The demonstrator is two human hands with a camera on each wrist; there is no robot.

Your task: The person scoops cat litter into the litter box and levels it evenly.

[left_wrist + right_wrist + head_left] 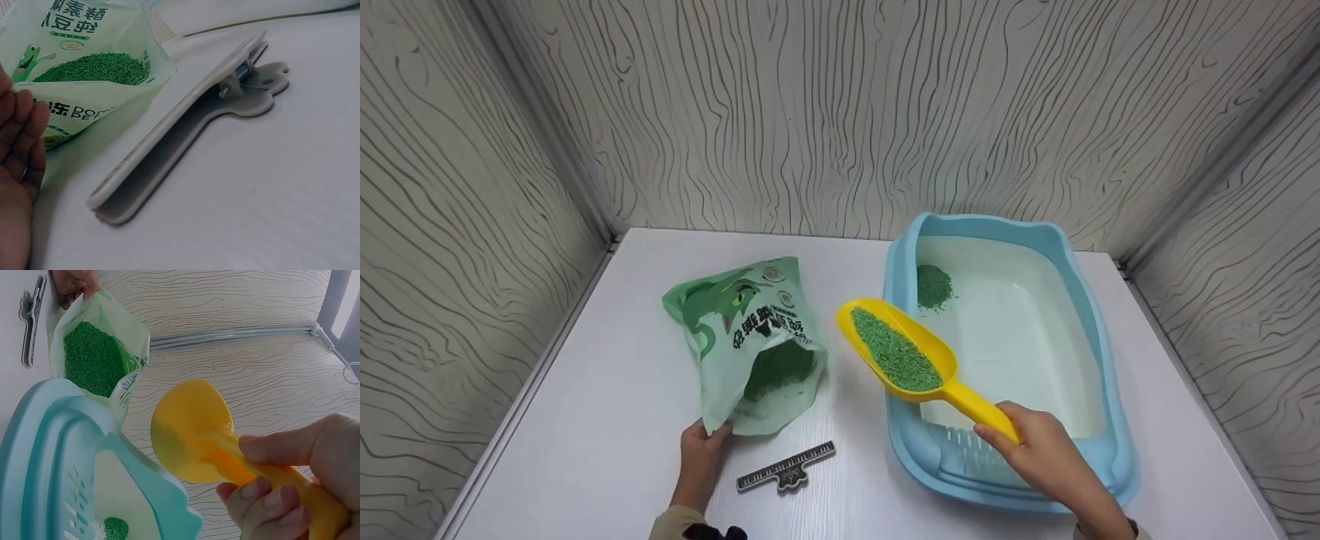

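My right hand (1046, 454) grips the handle of a yellow scoop (937, 346), its fingers and thumb wrapped round it in the right wrist view. Green litter pellets (896, 352) fill much of the scoop, which hangs over the left rim of a blue litter box (901, 300). Inside the box, a small pile of pellets (934, 285) lies against the far left wall. At left, a pale green litter bag (727, 352) lies with its mouth gaping toward me, pellets showing within. My left hand (701, 457) pinches the near left corner of that mouth.
A black-and-grey bag clip (787, 469) lies on the white table (585, 420), in front of the bag. Wood-grain panels (810, 112) enclose the back and both sides. The litter box takes up the table's right half.
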